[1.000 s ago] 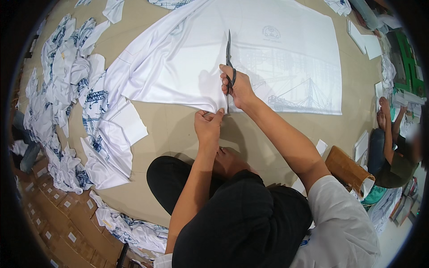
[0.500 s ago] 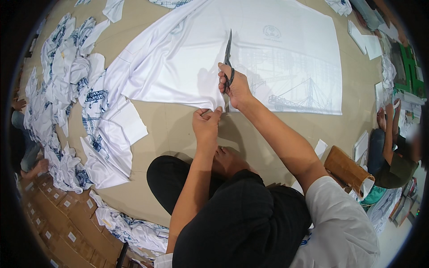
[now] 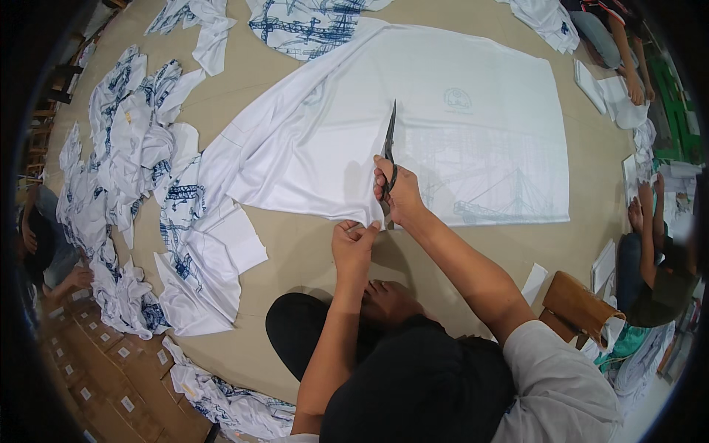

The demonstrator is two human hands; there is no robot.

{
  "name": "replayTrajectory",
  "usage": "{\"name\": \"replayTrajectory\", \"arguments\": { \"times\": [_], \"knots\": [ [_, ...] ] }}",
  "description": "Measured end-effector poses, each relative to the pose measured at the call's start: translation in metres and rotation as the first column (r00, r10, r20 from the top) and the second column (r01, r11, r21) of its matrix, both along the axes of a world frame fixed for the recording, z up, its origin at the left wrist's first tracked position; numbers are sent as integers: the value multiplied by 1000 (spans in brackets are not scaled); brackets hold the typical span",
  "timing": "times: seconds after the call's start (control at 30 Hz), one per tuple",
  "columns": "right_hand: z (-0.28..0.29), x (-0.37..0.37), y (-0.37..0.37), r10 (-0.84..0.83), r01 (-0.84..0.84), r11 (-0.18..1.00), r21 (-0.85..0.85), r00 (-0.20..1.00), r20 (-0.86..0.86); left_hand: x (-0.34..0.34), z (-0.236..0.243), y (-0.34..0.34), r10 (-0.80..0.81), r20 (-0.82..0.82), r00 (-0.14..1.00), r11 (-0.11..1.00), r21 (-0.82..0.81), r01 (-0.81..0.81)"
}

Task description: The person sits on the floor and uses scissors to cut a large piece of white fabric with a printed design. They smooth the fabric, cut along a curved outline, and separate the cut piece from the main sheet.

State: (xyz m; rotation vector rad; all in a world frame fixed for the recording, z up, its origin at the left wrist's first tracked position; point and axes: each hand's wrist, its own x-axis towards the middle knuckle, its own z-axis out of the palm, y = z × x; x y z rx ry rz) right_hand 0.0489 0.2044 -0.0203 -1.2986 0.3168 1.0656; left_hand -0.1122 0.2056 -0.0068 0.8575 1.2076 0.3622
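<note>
A large sheet of thin white fabric, with a faint crane-like print and a small round emblem, lies spread before me. My right hand grips dark scissors by their handles, blades pointing away from me over the fabric. The blades look close together, and a slit runs from the near edge up beside the hand. My left hand pinches the near edge of the fabric just left of the slit, thumb and fingers pressed together. To the left the sheet falls in loose folds.
Heaps of white fabric with blue print lie at left; another printed piece lies beyond the sheet. Cardboard boxes fill the lower left. A brown box-like package stands at right. Other people sit along both sides on the beige floor.
The view has shifted, so the scene sits lower in the picture. Both hands keep nearly the same place on the fabric. A co-worker's arms at the far right now show more.
</note>
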Motion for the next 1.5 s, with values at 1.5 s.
{"name": "replayTrajectory", "arguments": {
  "times": [1.5],
  "knots": [
    [-9,33,23,10,-12,1000,15,997,73,1,16,0,11,-6,1000,1000,3,-11]
  ]
}}
